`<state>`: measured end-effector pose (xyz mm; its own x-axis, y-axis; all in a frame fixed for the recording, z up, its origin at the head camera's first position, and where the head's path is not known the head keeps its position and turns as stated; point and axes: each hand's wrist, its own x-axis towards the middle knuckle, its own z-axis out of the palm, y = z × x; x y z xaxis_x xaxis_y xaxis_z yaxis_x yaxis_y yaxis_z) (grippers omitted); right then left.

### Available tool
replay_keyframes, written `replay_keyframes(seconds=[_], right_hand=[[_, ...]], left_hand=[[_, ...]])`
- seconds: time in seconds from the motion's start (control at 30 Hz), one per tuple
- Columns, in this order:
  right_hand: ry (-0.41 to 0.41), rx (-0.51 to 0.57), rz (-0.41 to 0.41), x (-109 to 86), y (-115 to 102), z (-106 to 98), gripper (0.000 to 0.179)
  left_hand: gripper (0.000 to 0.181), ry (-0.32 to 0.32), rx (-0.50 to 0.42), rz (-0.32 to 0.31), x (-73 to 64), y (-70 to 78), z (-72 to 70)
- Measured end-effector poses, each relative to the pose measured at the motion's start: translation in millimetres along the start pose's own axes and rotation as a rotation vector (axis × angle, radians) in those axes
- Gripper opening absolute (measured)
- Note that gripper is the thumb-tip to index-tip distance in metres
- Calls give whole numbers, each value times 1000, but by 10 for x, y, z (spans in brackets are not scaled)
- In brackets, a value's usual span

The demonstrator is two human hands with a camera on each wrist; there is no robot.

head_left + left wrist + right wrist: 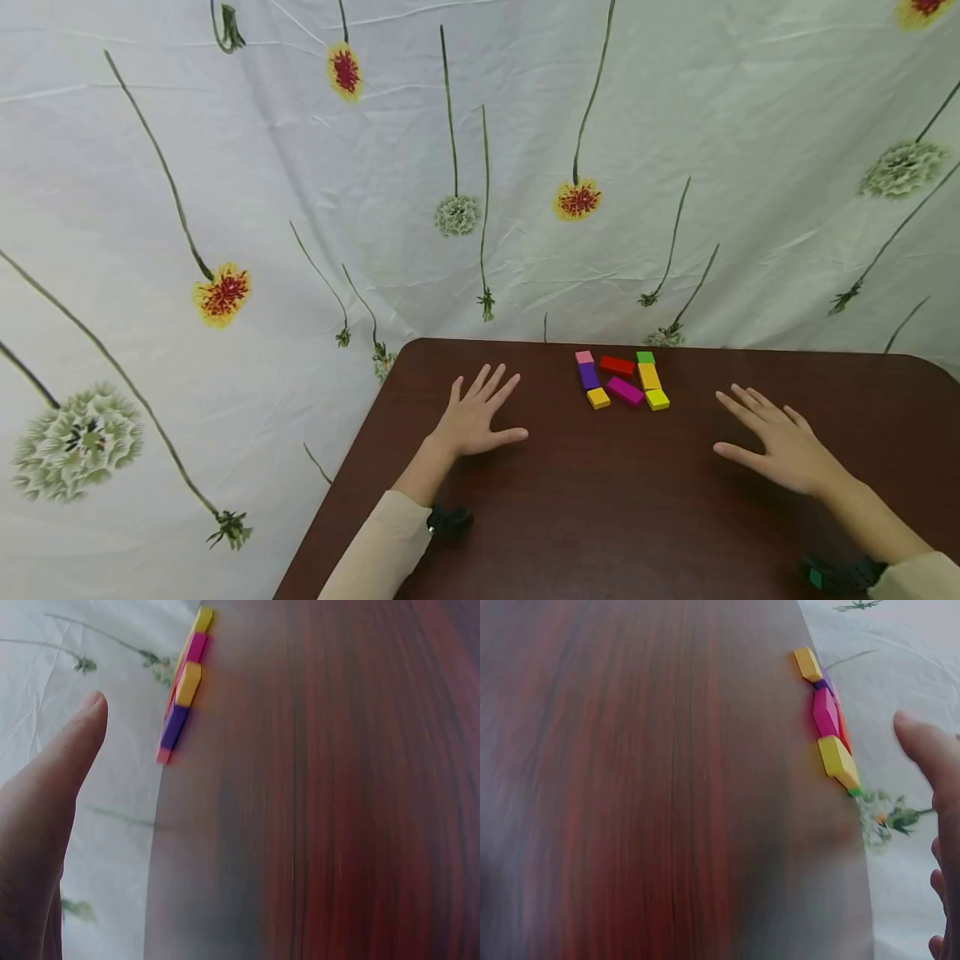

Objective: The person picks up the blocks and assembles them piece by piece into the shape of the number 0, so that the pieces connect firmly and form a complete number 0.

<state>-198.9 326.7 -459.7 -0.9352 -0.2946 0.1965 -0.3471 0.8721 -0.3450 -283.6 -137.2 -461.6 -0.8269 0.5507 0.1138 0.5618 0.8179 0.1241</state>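
Several coloured blocks lie grouped near the far edge of a dark brown table. On the group's left are a pink block (584, 357), a purple block (588, 376) and an orange block (598, 398). A red block (617, 365) and a magenta block (626, 391) lie in the middle. To the right are a green block (645, 357), a yellow-orange block (648, 376) and a yellow block (657, 400). My left hand (474, 421), fingers spread, is left of the blocks and apart from them. My right hand (783, 446) is to their right, fingers extended, holding nothing.
The brown table (585, 517) reaches back to a pale cloth (510, 275) printed with flowers, hanging behind it and along the left. A dark wrist strap device (450, 521) is on the left wrist, another (843, 575) by the right wrist.
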Motion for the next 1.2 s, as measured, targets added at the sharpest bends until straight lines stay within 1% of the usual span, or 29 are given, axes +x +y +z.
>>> replay_keyframes(seconds=[0.13, 0.2, 0.33, 0.5, 0.63, 0.77, 0.83, 0.93, 1.03, 1.2], right_hand=[[-19, 37, 15, 151, -68, 147, 82], [-13, 67, 11, 232, -109, 229, 80], [10, 138, 20, 395, -195, 373, 79], [51, 207, 86, 582, -323, 490, 77], [110, 202, 106, 729, -417, 598, 67], [167, 185, 97, 839, -462, 715, 53], [187, 186, 98, 875, -474, 756, 49], [204, 187, 106, 916, -479, 800, 45], [204, 181, 112, 945, -488, 825, 43], [208, 160, 103, 979, -503, 853, 40]], left_hand=[[88, -23, -27, 19, 185, 179, 93], [87, -44, -44, 25, 290, 277, 140], [86, -57, -86, 44, 527, 471, 241], [83, -40, -160, 65, 846, 693, 379], [73, 7, -179, 33, 1047, 821, 466], [58, 52, -143, -11, 1184, 925, 505], [52, 61, -111, -25, 1244, 977, 506], [45, 59, -65, -41, 1333, 1050, 502], [42, 42, -35, -59, 1404, 1117, 499], [40, 22, -10, -94, 1464, 1203, 527]])
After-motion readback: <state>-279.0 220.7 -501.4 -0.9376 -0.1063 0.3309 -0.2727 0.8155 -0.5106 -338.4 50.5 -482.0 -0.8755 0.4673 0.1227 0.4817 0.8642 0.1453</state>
